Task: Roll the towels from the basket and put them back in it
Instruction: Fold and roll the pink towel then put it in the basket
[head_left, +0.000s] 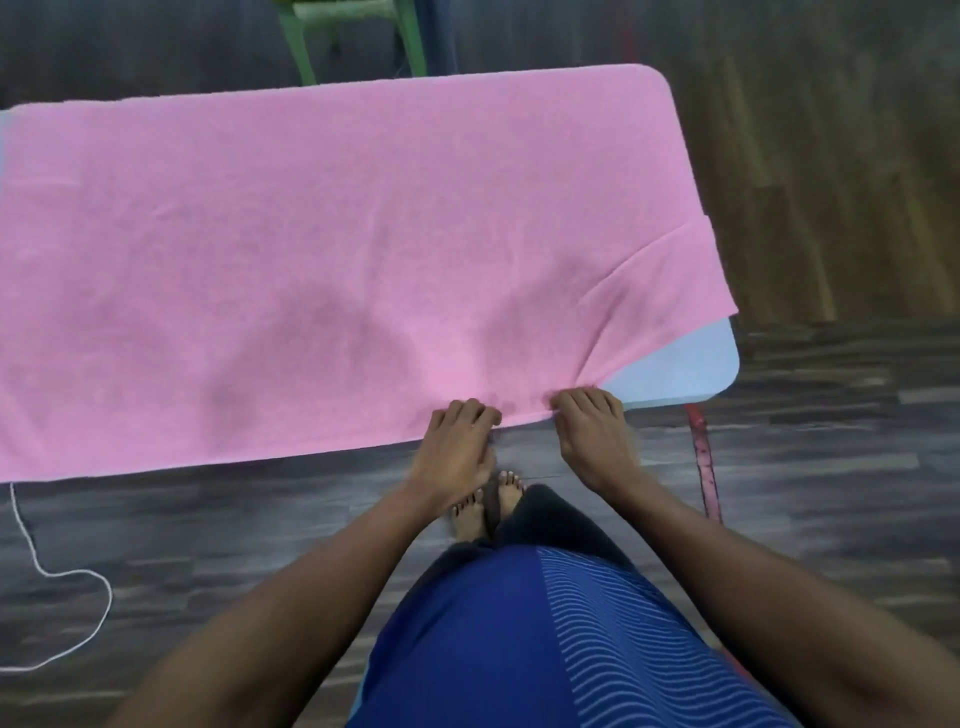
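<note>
Head view: pink towel spread flat across worktop; left grip and right grip each pinching its near hem, likely to start the roll; basket unseen

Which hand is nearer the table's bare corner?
The right hand, gripping the pink towel beside the table corner; the left hand grips it farther left.

Far L end of pink towel cut by frame edge; it hides nearly all the table, only near-R corner shows. Blurred green chair cut off at top. The white cord exits L edge. Fingertips of left hand & right hand curl out of sight at towel's near edge.
</note>
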